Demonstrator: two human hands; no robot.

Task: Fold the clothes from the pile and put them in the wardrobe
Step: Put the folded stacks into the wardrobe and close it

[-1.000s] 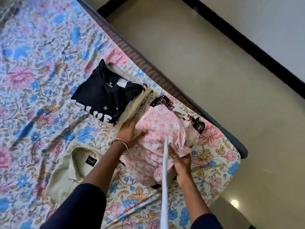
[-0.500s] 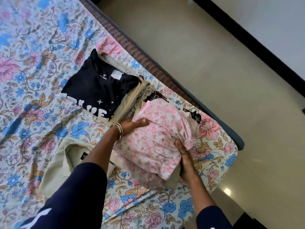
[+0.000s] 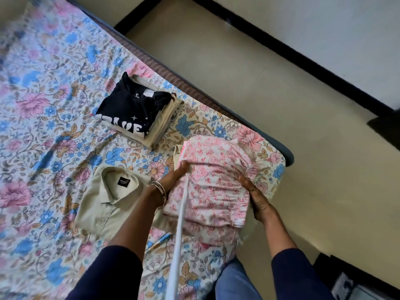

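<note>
From the head view, I have the folded pink floral garment (image 3: 214, 187) clamped between my two hands at the near right corner of the bed (image 3: 65, 72): my left hand (image 3: 173, 178) presses flat-ish against its left edge with the thumb over the top, and my right hand (image 3: 257, 200) cups its right edge, fingers curled under, so each grip is holding this stack rather than standing wide. It seems to sit on at least one more folded piece beneath, beige at the left edge, though I cannot tell how many layers I carry. To do this lift well, I judge I should keep the pressure even from both sides, slide my fingers fully under the lowest layer, and keep the bundle level so the gathered frill at the right does not spill open on the way to the wardrobe, which is not in view. A white strap (image 3: 179, 234) hangs down across my sight and is no part of the load. Still waiting on the flowered bedsheet are a folded beige shirt (image 3: 108, 202) just beside my left wrist, and farther off a dark printed T-shirt (image 3: 132, 113) lying on top of a small stack of pale folded clothes (image 3: 164, 124). Beyond the mattress edge lies a plain cream floor (image 3: 270, 105), bordered by a dark skirting strip (image 3: 303, 55) below a pale wall.
</note>
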